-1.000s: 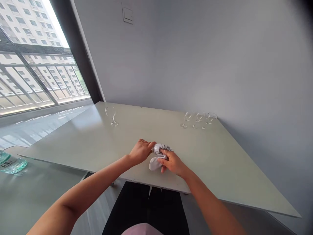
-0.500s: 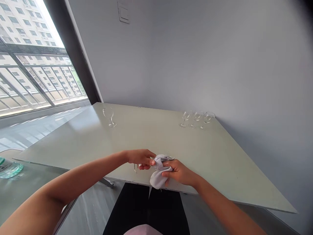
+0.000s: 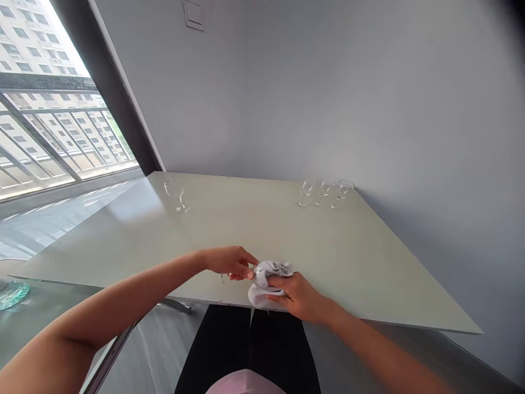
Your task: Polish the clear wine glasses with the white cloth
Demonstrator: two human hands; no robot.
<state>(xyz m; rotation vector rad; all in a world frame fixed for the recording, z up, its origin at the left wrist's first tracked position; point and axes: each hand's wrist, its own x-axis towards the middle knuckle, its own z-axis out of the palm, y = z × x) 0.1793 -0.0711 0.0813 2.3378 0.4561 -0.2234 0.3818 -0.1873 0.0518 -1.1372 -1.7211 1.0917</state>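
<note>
A pale grey-white cloth [image 3: 267, 279] is bunched above the near edge of the table, with my right hand [image 3: 302, 295] closed around it. My left hand [image 3: 234, 264] pinches a clear glass from the other side. The thin rim of that glass's foot [image 3: 222, 278] shows just left of my fingers, and its other end goes into the cloth. Most of the glass is hidden by my fingers and the folds, and it seems to lie on its side.
A clear stemmed glass [image 3: 179, 196] stands upright at the far left of the pale table [image 3: 229, 219]. Three similar glasses [image 3: 324, 194] stand in a row near the back right, by the wall. At lower left, a greenish glass object [image 3: 12, 294] rests on a glass-topped table [image 3: 36, 317].
My right hand has shifted its grip, and the cloth is bunched differently around the glass. My left hand stays pinched on the glass. The whole view has shifted slightly.
</note>
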